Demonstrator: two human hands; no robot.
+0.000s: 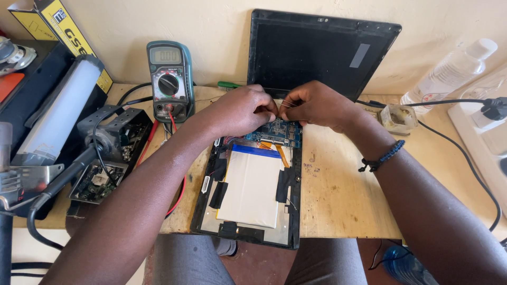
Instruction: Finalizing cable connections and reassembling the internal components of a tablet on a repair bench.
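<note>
An opened tablet (248, 195) lies on the wooden bench with its white flat battery (252, 184) taped down and a blue circuit board (280, 132) at its far end. Above that board my left hand (243, 108) and my right hand (314, 104) meet, each pinching a thin wire (284, 103) that runs between them. The fingertips are close together, just over the board. A dark beaded bracelet (383, 157) is on my right wrist. The tablet's black back cover (322, 50) leans upright against the wall behind my hands.
A green multimeter (169, 79) with red and black leads stands at the back left. Left of it are a soldering tool on a stand (31, 179), small circuit boards (97, 179) and a tube lamp (58, 105). A plastic bottle (449, 74), a small jar (398, 117) and a black cable (465, 153) are at right.
</note>
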